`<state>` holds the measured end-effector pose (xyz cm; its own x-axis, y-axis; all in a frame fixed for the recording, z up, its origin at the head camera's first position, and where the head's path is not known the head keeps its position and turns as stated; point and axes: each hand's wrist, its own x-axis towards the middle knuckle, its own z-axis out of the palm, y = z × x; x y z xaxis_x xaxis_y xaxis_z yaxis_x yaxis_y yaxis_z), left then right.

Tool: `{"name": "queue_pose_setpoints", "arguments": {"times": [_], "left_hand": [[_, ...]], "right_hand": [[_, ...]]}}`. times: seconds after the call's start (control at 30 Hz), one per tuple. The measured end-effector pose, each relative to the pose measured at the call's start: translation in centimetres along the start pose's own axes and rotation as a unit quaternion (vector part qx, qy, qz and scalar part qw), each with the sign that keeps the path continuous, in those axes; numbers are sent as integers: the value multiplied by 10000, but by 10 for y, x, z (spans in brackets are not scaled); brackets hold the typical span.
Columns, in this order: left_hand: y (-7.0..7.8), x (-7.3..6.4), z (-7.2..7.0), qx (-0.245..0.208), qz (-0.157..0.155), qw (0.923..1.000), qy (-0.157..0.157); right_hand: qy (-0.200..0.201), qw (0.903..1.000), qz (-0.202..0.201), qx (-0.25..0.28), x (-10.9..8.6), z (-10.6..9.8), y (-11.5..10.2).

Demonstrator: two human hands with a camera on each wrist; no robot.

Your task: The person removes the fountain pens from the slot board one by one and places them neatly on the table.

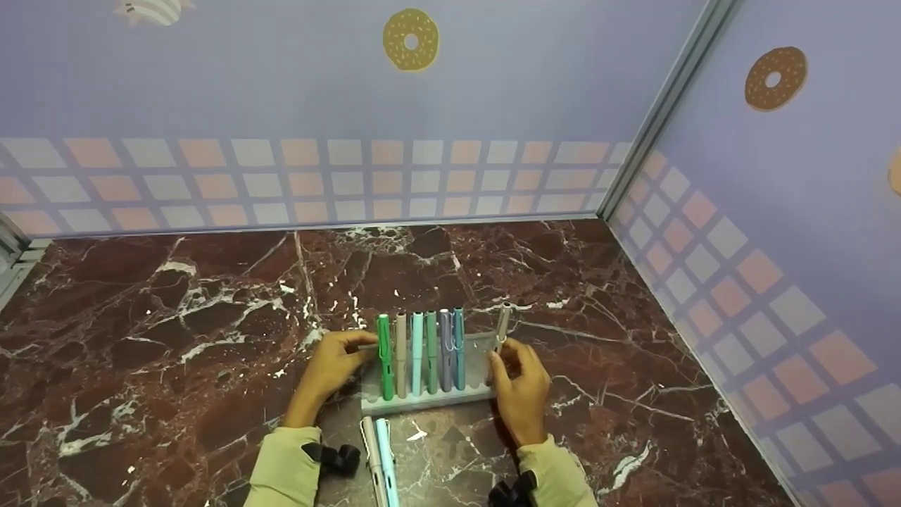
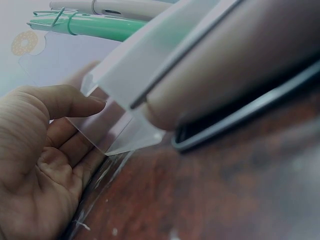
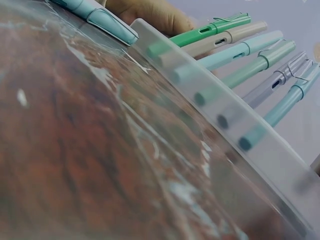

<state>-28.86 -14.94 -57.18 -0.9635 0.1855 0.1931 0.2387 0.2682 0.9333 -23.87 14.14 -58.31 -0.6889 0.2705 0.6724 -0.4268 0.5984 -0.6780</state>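
Note:
A clear plastic pen stand (image 1: 429, 403) holds a row of several upright capped pens, from a bright green pen (image 1: 385, 362) on the left to a teal pen (image 1: 460, 352). My left hand (image 1: 333, 362) is at the stand's left end. In the left wrist view, its thumb (image 2: 75, 101) lies on the near side of the clear end and the fingers are behind it. At the right end, my right hand (image 1: 522, 384) pinches a grey-brown pen (image 1: 504, 322) low down, the pen slightly tilted. Its lower part is hidden by the fingers.
In front of the stand, a beige pen (image 1: 372, 451) and a light blue pen (image 1: 386, 465) lie side by side on the dark red marbled table (image 1: 176, 366). A patterned wall (image 1: 493, 91) rises behind, and another wall (image 1: 809, 211) stands on the right.

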Motion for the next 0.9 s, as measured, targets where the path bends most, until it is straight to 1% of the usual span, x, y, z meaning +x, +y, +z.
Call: {"name": "queue_pose_setpoints", "arguments": {"times": [0.07,0.17,0.23,0.3,0.4,0.5,0.67,0.8,0.9], "left_hand": [[3,-1,1,10,-43,10000,17],[18,-4,0,41,-93,9999,-12],[19,-4,-1,17,-89,10000,-27],[16,-3,-1,22,-81,10000,-48],[2,1,1,-53,-19,10000,-33],[1,2,0,-128,-4,9999,-41],[1,1,-2,-168,53,9998,-67],[-1,0,-2,-37,126,9999,-32],[-1,-1,-1,37,85,10000,-12]], "right_hand": [[13,10000,64,-14,1,-2,1],[17,9999,169,-7,3,-5,4],[8,9997,242,16,4,-7,6],[-7,9995,309,28,5,-10,8],[29,9992,392,-8,7,-12,10],[70,9991,422,-50,8,-13,10],[106,9993,320,-188,7,-11,12],[134,9994,234,-226,7,-11,13],[110,9995,213,-188,7,-12,13]]}}
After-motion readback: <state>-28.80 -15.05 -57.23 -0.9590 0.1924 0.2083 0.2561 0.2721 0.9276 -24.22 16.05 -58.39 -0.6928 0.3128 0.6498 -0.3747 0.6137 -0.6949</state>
